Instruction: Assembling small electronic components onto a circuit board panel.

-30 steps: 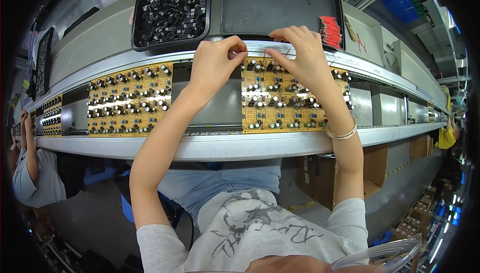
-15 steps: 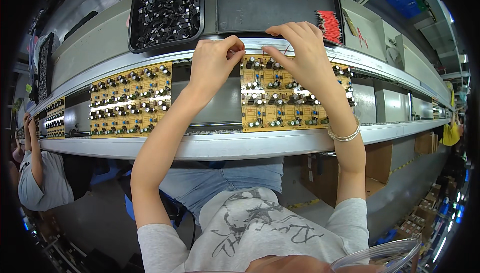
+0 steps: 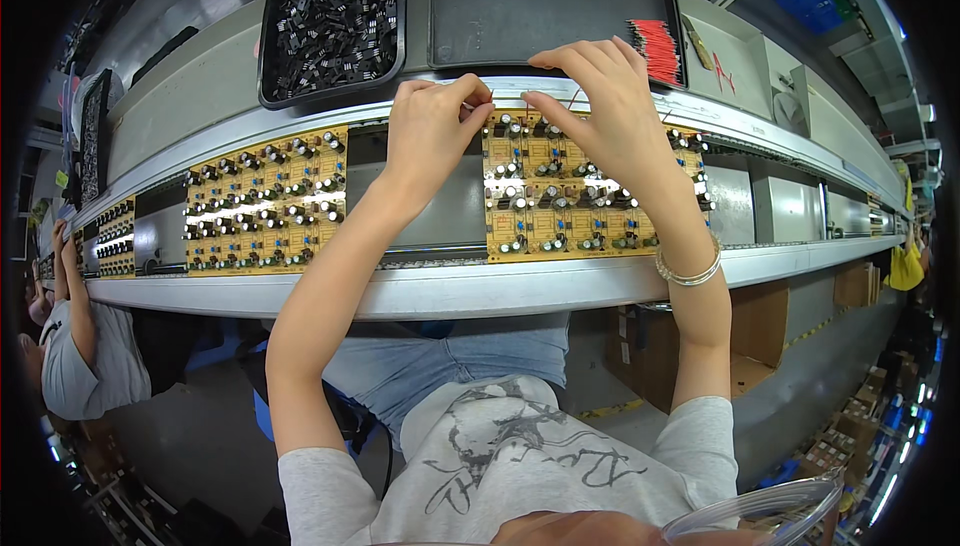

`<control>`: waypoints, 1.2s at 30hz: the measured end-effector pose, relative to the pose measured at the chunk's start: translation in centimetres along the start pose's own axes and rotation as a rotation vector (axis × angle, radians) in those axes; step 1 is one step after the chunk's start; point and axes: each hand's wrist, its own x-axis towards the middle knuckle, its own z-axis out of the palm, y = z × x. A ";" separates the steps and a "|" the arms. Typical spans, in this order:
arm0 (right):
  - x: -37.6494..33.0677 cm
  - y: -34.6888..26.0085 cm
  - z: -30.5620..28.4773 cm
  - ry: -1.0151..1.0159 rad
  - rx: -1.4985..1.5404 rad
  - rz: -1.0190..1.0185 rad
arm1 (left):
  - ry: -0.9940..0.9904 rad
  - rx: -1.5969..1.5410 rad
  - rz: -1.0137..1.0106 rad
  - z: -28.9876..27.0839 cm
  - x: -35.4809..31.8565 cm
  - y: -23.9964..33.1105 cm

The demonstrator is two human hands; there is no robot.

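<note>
A yellow circuit board with rows of capacitors lies across the rails in front of me. At its far left corner my left hand is closed in a pinch, a bit of red wire showing at the fingertips. My right hand hovers over the board's far edge, thumb and forefinger spread apart with nothing visible between them. Thin red wires stand at that edge near the thumb and under the palm. The right palm and forearm hide part of the board.
Beyond the rail stand a black tray of small black parts and a black tray holding a bundle of red wires. Another populated board sits to the left. A co-worker works at the far left.
My left hand has shifted very slightly at the board's corner, still pinched. The left board has crept a little to the right. My right hand keeps nearly the same pose.
</note>
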 end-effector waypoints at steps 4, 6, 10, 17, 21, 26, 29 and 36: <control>0.1 0.0 -0.1 -0.002 -0.002 -0.005 | -0.019 -0.011 -0.013 0.1 0.0 0.3; 0.1 -0.1 -0.2 -0.003 0.000 -0.004 | -0.017 -0.017 -0.013 0.2 0.0 0.3; 0.2 -0.2 -0.4 0.014 0.001 -0.001 | -0.033 -0.046 -0.038 0.1 0.0 0.5; 0.1 -3.9 -3.1 0.167 0.125 -0.010 | -0.038 0.090 0.036 -0.6 -0.6 0.4; -3.5 -10.0 -2.1 -0.187 0.221 -0.139 | -0.160 -0.099 -0.218 -2.8 -0.4 0.5; -6.5 -11.3 1.5 -0.371 0.062 -0.155 | -0.086 -0.121 -0.195 -4.3 0.1 -0.1; -7.1 -11.3 2.0 -0.417 -0.003 -0.142 | -0.072 -0.114 -0.198 -4.7 0.1 -0.7; -8.7 -10.0 1.3 -0.358 -0.023 -0.146 | -0.121 -0.366 -0.250 -6.6 0.9 -2.0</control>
